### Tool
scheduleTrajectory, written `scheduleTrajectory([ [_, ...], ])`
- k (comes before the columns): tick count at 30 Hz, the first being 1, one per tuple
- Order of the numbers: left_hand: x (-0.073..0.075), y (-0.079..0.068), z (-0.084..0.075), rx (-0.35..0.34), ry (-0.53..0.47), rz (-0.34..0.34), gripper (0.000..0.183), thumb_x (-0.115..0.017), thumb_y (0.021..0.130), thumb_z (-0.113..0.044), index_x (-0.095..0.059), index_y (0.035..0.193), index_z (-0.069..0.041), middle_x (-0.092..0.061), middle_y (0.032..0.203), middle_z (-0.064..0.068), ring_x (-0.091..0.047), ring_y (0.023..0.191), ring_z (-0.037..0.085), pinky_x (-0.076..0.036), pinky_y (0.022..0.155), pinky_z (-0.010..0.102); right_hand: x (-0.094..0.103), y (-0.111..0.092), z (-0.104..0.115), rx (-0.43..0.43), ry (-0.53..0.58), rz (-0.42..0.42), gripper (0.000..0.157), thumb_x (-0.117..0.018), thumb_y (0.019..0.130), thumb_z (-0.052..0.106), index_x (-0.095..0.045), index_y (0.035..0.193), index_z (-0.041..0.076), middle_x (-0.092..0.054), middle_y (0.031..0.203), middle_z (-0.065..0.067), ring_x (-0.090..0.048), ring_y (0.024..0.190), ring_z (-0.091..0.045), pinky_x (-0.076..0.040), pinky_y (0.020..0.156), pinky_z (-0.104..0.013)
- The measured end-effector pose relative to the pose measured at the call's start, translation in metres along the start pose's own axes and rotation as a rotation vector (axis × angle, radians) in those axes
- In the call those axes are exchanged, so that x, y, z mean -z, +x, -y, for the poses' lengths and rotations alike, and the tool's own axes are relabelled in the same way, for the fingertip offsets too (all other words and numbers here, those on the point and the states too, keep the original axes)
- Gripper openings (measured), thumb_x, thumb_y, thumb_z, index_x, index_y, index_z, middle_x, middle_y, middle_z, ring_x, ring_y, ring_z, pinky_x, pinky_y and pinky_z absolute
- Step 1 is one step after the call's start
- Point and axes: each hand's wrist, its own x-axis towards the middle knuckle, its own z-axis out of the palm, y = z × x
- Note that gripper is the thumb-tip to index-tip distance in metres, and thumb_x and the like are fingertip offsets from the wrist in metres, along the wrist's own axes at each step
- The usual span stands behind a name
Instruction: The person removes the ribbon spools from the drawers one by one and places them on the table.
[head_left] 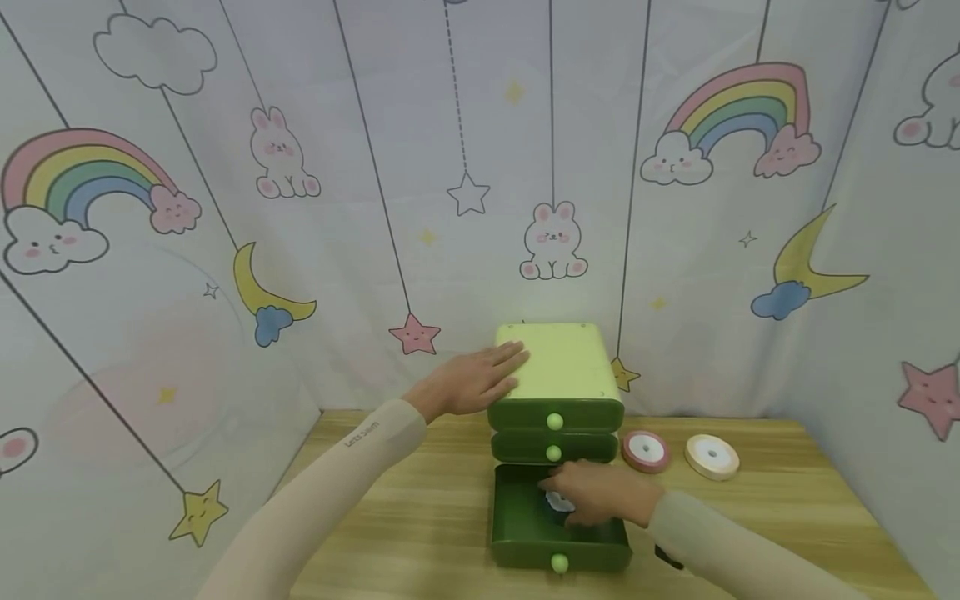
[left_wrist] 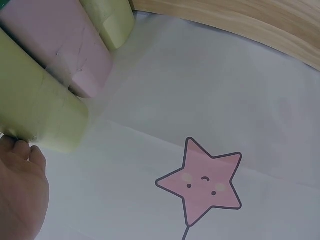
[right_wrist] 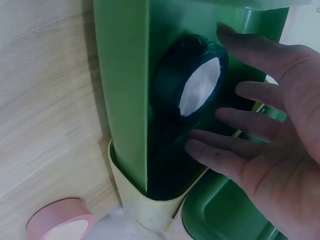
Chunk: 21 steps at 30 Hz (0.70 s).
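A small drawer cabinet with a pale green top and dark green drawers stands on the table. Its bottom drawer is pulled out. Inside it is a dark roll of ribbon with a white centre, leaning in the drawer in the right wrist view. My right hand reaches into this drawer; its fingers are spread beside the roll, not curled round it. My left hand rests with extended fingers on the cabinet top's left edge; the left wrist view shows only part of it.
To the cabinet's right lie a pink ribbon roll and a cream one. A small black object shows beside the right sleeve. The middle drawer sits under the top one. A printed cloth hangs behind the table.
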Motion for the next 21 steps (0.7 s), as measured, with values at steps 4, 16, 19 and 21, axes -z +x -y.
scheduleTrajectory([
  [4,0.000,-0.001,0.000,0.007,-0.009,0.004,0.066,-0.018,0.113,-0.056,-0.011,0.171,-0.025,-0.012,0.179,-0.001,-0.017,0.166,0.018,-0.023,0.134,0.038,0.001,0.007,0.003,-0.014,-0.016,0.033,0.066,-0.091,0.083,0.025,-0.065,0.142,0.009,-0.075,0.124,-0.003,-0.071,0.098,-0.007,-0.061,0.084,-0.027],
  [16,-0.002,-0.001,0.001,0.015,-0.017,-0.004,0.066,-0.016,0.113,-0.058,-0.010,0.171,-0.027,-0.011,0.179,-0.002,-0.016,0.166,0.018,-0.025,0.133,0.040,-0.002,0.018,0.004,-0.036,-0.045,0.060,0.061,-0.090,0.084,0.022,-0.067,0.140,0.014,-0.075,0.128,-0.003,-0.073,0.111,-0.012,-0.062,0.089,-0.029],
  [19,-0.001,-0.001,0.000,0.012,-0.025,0.003,0.066,-0.016,0.113,-0.057,-0.010,0.171,-0.026,-0.011,0.179,-0.002,-0.016,0.166,0.019,-0.024,0.133,0.040,-0.004,0.019,0.004,-0.044,-0.028,0.067,0.053,-0.089,0.085,0.021,-0.071,0.134,0.013,-0.077,0.119,-0.002,-0.073,0.102,-0.008,-0.061,0.083,-0.028],
  [21,0.000,-0.002,-0.001,0.009,-0.031,0.006,0.067,-0.016,0.113,-0.057,-0.010,0.171,-0.025,-0.011,0.179,-0.001,-0.016,0.166,0.019,-0.024,0.134,0.040,-0.005,0.019,0.003,-0.046,-0.016,0.067,0.048,-0.089,0.085,0.020,-0.073,0.130,0.013,-0.077,0.113,-0.001,-0.071,0.097,-0.006,-0.061,0.080,-0.027],
])
